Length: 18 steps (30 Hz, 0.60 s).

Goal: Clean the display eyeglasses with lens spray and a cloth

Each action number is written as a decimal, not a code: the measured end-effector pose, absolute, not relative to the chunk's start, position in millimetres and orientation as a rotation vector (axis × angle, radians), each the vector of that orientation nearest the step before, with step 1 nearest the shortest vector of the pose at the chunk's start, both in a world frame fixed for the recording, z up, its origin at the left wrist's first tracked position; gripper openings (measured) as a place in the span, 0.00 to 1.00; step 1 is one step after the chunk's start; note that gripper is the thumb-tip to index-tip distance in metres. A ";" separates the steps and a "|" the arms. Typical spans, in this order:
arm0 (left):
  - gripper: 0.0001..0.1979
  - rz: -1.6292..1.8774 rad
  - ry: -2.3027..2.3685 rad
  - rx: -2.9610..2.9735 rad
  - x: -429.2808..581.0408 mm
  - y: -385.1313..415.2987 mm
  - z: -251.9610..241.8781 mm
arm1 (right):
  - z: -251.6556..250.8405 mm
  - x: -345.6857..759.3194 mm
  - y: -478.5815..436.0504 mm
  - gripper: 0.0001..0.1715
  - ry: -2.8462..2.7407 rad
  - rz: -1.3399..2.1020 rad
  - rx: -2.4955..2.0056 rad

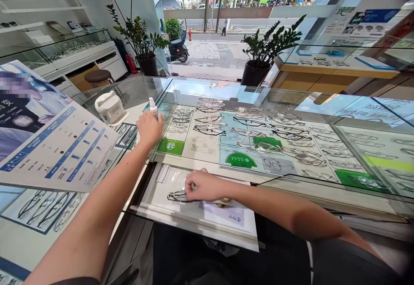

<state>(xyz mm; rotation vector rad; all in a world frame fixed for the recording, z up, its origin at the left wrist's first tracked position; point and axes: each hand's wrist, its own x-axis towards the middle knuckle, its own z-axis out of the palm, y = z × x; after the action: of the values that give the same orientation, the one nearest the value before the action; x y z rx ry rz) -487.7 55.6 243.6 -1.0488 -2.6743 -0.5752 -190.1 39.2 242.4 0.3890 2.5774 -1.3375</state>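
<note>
My left hand [149,127] is wrapped round a small spray bottle [153,107] with a white top, above the glass counter at the left corner of the display case. Over the pulled-out white drawer [194,214], my right hand [203,186] is closed on a pair of dark-framed glasses [176,195]. The glasses stick out to the left of my fingers; the rest of them is hidden behind the hand. Inside the drawer, a pale printed sheet [231,214] lies under my right wrist, beside a small brownish thing that I cannot make out.
A glass display case [207,147] with rows of glasses spans the middle and right. A large printed board [61,147] leans at the left, near a white device [110,108]. Potted plants [147,65] stand before the glass doors; a brown stool [98,76] is at the left.
</note>
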 end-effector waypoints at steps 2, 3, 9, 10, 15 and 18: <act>0.27 -0.610 -2.678 -0.962 -487.7 55.5 243.3 | 280.0 -179.2 40.2 0.14 2.618 -1.380 0.366; 0.26 -0.624 -2.675 -0.929 -488.0 55.7 242.8 | 299.3 -178.5 44.3 0.14 2.674 -1.372 0.387; 0.26 -0.669 -2.669 -0.803 -490.6 59.8 239.8 | 372.3 -242.6 108.5 0.15 3.092 -0.774 0.620; 0.25 -0.677 -2.668 -0.792 -490.6 60.3 239.9 | 374.1 -261.1 121.2 0.13 3.116 -0.689 0.674; 0.26 -0.690 -2.680 -0.770 -489.2 61.1 241.8 | 350.5 -343.7 165.4 0.09 3.088 -0.396 0.803; 0.25 -0.665 -2.681 -0.755 -488.8 61.7 241.5 | 326.3 -371.3 173.6 0.07 3.061 -0.370 0.796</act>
<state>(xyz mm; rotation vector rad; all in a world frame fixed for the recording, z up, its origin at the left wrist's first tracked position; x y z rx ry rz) -488.8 61.7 241.5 -0.7549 -2.6812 -0.6651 -371.3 173.6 326.3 0.7961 3.0610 -0.3702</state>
